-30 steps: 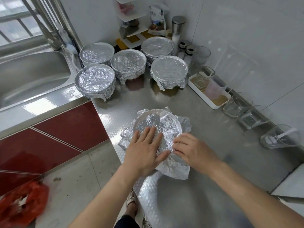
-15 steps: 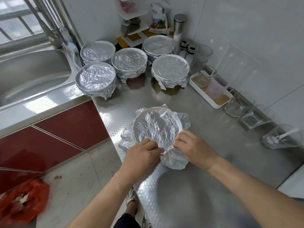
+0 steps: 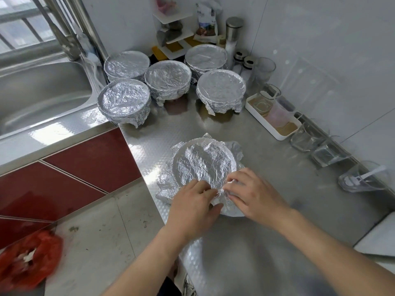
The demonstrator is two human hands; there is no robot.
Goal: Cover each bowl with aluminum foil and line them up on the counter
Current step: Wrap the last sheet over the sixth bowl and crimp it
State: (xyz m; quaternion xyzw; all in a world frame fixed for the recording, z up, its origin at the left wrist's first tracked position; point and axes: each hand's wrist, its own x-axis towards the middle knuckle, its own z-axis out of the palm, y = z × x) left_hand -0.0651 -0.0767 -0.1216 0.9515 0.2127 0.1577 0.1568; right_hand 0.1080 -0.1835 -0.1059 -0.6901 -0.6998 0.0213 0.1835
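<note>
Shiny steel counter (image 3: pixel 299 178) fills the middle; sink (image 3: pixel 38 97) sits upper left; left hand (image 3: pixel 192 208) and right hand (image 3: pixel 254 193) pinch the foil (image 3: pixel 203 163).

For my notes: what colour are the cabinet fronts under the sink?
The cabinet fronts are dark red; head view.

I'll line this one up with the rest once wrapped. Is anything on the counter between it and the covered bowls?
Nothing visible. The stainless steel counter between the foil-draped bowl and the five foil-covered bowls is bare; the white rectangular tray sits off to the right, by the wall.
</note>
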